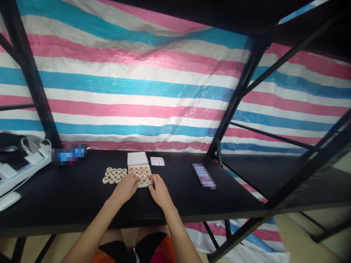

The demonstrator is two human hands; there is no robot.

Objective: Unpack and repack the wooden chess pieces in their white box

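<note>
A small white hinged box (140,185) lies on the black desk with its lid (137,159) folded back. Round Chinese chess pieces (144,180) with red and black characters fill much of it. My left hand (126,187) reaches over the box's near left part, fingers bent and closed down among the pieces; whatever is between the fingertips is hidden. At the right side of the box my right hand (159,190) is closed on its wall, thumb by the near corner. More loose pieces with black characters (112,180) stand in rows on the desk, left of the box.
A white card (157,161) lies right of the lid. Farther right is a blurred phone-like item (204,176). A white power strip (24,171) with plugs, a white mouse (10,201) and a pixelated blue item (69,155) occupy the left. Black frame posts (241,87) flank the desk.
</note>
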